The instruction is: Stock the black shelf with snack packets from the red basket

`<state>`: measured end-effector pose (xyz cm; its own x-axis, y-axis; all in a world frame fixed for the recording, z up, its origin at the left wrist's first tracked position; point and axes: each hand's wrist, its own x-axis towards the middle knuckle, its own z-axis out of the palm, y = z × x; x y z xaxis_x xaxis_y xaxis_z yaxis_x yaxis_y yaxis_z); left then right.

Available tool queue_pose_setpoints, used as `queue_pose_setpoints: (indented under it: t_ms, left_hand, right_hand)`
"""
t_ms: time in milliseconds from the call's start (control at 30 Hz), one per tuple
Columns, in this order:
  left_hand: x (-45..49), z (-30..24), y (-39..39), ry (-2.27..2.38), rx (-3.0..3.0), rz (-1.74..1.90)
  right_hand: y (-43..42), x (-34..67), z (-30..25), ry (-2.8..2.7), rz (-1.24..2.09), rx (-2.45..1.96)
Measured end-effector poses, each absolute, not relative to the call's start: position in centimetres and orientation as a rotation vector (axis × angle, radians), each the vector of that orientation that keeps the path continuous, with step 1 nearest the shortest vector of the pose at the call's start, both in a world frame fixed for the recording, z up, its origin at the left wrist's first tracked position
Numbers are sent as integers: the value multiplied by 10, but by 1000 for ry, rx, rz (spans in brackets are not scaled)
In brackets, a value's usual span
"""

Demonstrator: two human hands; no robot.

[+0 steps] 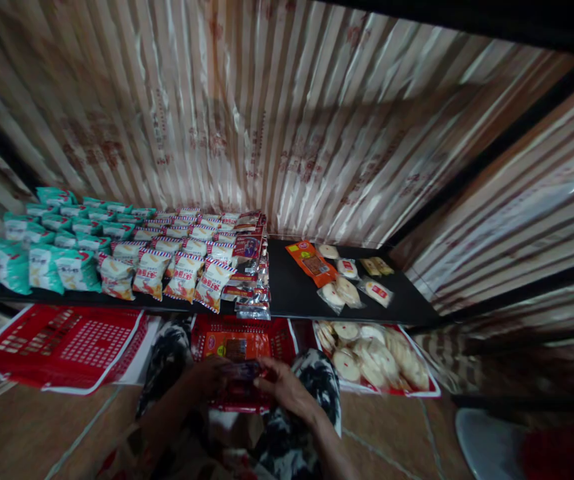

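Observation:
Low in the head view, my left hand (211,375) and my right hand (281,387) hold a small dark snack packet (241,371) between them, its print blurred. The fingers of both are closed on its two ends. Beneath it, between my knees, is a red plastic basket (283,337) containing an orange snack packet (217,342). On the black shelf (291,303) ahead stand rows of teal snack bags (77,270) and white-and-orange snack bags (184,275). A stack of dark red packets (248,247) adjoins them on the right.
Farther right on the shelf lie an orange packet (311,263) and several wrapped round crackers (347,292). A basket of round crackers (371,357) sits by my right knee. An overturned red basket (61,343) is at left. Striped sheeting (277,120) backs the shelf; a black post (487,153) slants at right.

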<state>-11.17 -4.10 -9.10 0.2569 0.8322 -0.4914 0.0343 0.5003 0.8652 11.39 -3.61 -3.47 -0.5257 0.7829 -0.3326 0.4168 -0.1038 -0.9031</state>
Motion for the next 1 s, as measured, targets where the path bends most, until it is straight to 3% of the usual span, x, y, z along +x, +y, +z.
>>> queue_pose_setpoints:
  t_ms: [167, 433, 733, 1000]
  left_hand:
    - [-100, -81, -42, 1099, 717, 668]
    - [-81, -62, -18, 1049, 468, 797]
    - [-77, -16, -13, 1132, 881, 767]
    - [-71, -5, 8, 1164, 847, 995]
  right_hand:
    - [-37, 108, -41, -1660, 1821, -1176]
    - [-21, 105, -38, -1513, 1529, -1292]
    - [2, 106, 0, -1298, 1475, -1336]
    - [14, 96, 13, -1277, 1427, -1208]
